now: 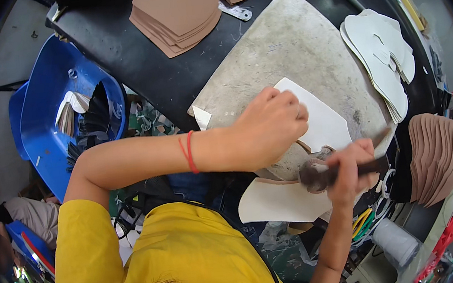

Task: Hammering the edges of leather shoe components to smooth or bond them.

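Note:
My right hand [351, 171] is closed round a hammer [314, 176], whose dark round head points left; motion blurs both slightly. Beneath the hammer, a white shoe-upper piece [282, 201] with a tan underside hangs over the near edge of a worn grey slab [282, 41]. More of the white material [320, 112] lies flat on the slab, beyond my left hand [274, 124]. That hand is closed over it with the fingers curled under. Its fingertips are hidden, so I cannot tell what they grip. A red string circles the left wrist.
Brown cut pieces [172, 17] are stacked at the back of the black table [105, 38]. White pieces [374, 54] and more brown pieces [435, 158] lie at right. A blue bin [42, 122] holding cut pieces stands at left. Cables [363, 224] hang near my right forearm.

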Demonstrator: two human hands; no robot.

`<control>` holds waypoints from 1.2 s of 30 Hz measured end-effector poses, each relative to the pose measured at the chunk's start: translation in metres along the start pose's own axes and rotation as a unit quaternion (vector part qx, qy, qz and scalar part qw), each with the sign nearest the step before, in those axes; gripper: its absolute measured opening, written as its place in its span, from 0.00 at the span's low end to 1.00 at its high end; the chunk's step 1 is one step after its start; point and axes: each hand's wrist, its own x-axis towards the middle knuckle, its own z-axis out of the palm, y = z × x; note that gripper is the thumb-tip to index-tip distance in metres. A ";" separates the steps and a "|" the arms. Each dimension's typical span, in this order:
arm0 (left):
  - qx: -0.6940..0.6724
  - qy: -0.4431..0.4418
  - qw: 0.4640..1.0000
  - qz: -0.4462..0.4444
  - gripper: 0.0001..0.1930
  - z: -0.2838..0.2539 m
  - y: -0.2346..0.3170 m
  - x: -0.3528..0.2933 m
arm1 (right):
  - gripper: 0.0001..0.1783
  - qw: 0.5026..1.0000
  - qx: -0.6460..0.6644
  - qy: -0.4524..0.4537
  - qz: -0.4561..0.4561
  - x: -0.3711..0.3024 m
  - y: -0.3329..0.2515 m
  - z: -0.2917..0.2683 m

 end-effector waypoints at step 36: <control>-0.117 0.005 0.993 -0.018 0.10 -0.024 -0.040 -0.033 | 0.08 0.988 -0.086 0.096 -0.082 0.034 -0.028 0.067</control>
